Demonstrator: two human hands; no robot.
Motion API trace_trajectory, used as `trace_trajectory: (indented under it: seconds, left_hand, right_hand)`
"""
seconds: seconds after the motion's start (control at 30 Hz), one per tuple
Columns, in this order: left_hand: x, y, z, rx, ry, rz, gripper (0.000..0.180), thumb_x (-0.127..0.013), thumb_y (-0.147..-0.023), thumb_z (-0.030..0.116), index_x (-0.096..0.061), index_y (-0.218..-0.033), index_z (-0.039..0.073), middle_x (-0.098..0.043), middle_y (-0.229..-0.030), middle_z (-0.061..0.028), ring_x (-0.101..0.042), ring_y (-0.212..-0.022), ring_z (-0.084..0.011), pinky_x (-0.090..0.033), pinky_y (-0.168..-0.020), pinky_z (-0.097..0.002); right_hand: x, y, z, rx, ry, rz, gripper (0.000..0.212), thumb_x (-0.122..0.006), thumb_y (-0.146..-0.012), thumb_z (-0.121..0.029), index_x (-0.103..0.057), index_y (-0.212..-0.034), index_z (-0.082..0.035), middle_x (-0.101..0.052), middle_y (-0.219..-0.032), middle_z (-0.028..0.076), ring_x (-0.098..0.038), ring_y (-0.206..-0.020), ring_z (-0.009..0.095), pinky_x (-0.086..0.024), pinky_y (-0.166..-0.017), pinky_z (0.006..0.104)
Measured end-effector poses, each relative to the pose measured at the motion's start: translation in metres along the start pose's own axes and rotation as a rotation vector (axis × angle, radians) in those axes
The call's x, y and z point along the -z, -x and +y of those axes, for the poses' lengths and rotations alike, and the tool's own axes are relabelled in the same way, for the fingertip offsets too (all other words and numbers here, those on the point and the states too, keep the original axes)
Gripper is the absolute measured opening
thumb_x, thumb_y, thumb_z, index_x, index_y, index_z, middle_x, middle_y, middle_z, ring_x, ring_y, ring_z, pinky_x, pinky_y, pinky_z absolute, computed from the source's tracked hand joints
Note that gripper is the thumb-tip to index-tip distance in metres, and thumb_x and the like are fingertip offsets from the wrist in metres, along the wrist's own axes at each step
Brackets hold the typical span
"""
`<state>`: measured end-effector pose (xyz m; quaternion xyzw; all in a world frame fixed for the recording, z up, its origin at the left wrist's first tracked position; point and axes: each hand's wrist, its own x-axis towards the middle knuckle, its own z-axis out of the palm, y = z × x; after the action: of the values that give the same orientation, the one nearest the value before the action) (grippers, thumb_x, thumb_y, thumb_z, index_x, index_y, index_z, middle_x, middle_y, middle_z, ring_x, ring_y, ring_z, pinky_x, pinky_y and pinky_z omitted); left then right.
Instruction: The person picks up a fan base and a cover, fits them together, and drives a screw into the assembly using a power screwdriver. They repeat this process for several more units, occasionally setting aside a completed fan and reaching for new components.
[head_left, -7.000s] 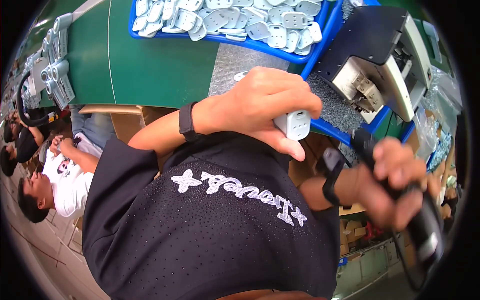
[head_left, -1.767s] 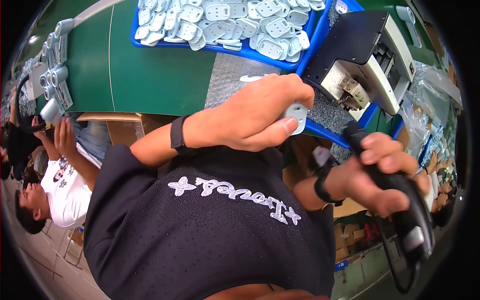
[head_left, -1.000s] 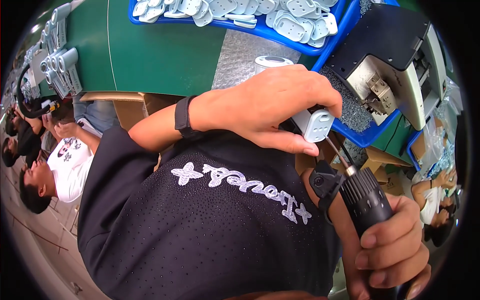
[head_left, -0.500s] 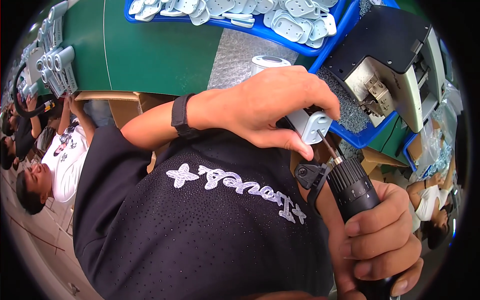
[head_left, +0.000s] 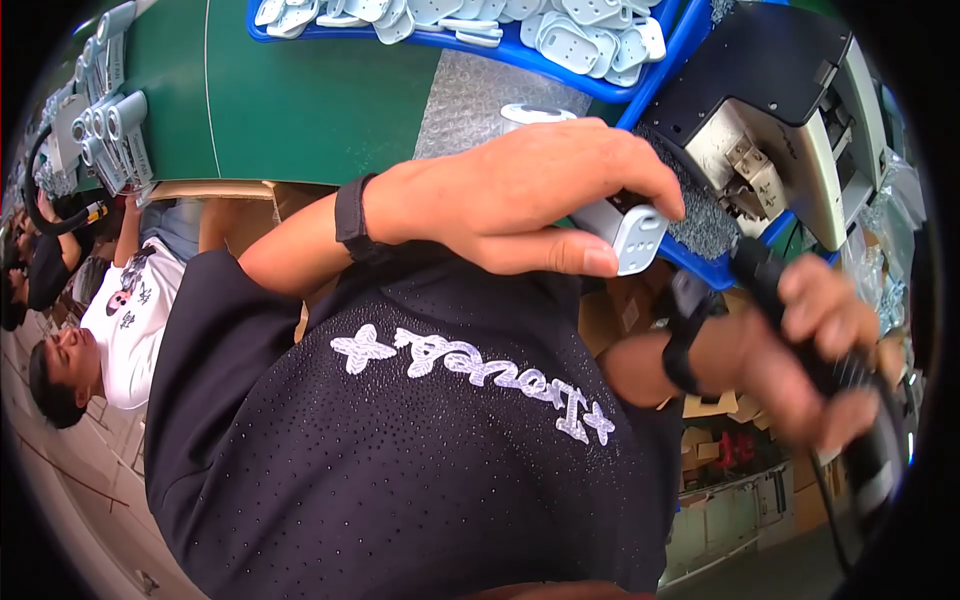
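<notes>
Nearest, a black shirt [head_left: 420,450] with a pale printed emblem fills the lower middle of the view. Just beyond it, at the right, the right hand [head_left: 815,350] is clenched around a black electric screwdriver [head_left: 845,400], whose body runs from the fist toward the lower right rim, blurred there. A black wristband [head_left: 682,345] is worn on that wrist. Further up, at the centre, the left hand [head_left: 520,205] is closed on a small white plastic part [head_left: 632,232], pinched between thumb and fingers, its holed end face turned outward to the right. The part is held apart from the screwdriver. Behind, a green table [head_left: 300,100] is seen, with a blue tray [head_left: 560,62] of white plastic pieces at the far edge and a black-and-cream machine [head_left: 790,110] at the far right. At the left, another person in a white shirt [head_left: 135,320] is seated.
</notes>
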<state>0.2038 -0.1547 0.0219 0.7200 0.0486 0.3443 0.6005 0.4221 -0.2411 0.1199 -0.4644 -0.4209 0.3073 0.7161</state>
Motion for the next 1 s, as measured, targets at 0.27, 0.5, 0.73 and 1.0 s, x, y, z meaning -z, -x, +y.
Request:
trace_trajectory:
  seconds: [0.27, 0.5, 0.73, 1.0]
  left_hand:
    - [0.004, 0.002, -0.001, 0.032, -0.017, -0.030, 0.051, -0.065, -0.094, 0.040, -0.056, -0.125, 0.000, -0.064, -0.117, -0.0159, -0.063, -0.108, -0.0345, -0.049, -0.091, -0.0431]
    - [0.000, -0.001, -0.003, 0.012, -0.056, -0.062, 0.052, -0.063, -0.094, 0.042, -0.057, -0.125, 0.001, -0.064, -0.117, -0.0148, -0.063, -0.106, -0.0337, -0.050, -0.088, -0.0429]
    - [-0.003, 0.000, 0.004, -0.010, -0.023, 0.002, 0.052, -0.063, -0.093, 0.042, -0.057, -0.124, 0.001, -0.065, -0.116, -0.0130, -0.064, -0.101, -0.0333, -0.051, -0.084, -0.0422]
    - [0.060, -0.014, 0.065, -0.246, -0.643, -0.206, 0.048, -0.071, -0.086, 0.038, -0.062, -0.117, 0.001, -0.065, -0.117, -0.0122, -0.065, -0.100, -0.0313, -0.052, -0.079, -0.0396]
  right_hand:
    - [-0.035, 0.009, -0.043, 0.184, -0.406, -0.388, 0.048, -0.068, -0.093, -0.034, -0.046, -0.128, -0.012, -0.050, -0.082, 0.004, -0.052, -0.060, 0.018, -0.051, -0.053, 0.0345]
    - [-0.040, 0.011, -0.048, 0.004, -0.193, -0.467, 0.048, -0.064, -0.094, -0.039, -0.044, -0.129, -0.014, -0.050, -0.082, 0.004, -0.051, -0.061, 0.018, -0.051, -0.053, 0.0335]
    - [-0.044, 0.013, -0.043, 0.058, -0.232, -0.464, 0.049, -0.063, -0.094, -0.044, -0.044, -0.129, -0.014, -0.050, -0.083, 0.004, -0.051, -0.060, 0.018, -0.051, -0.053, 0.0340]
    - [-0.056, 0.019, -0.031, 0.122, -0.472, -0.306, 0.053, -0.067, -0.091, -0.045, -0.047, -0.126, -0.012, -0.055, -0.087, 0.006, -0.054, -0.061, 0.021, -0.051, -0.054, 0.0374]
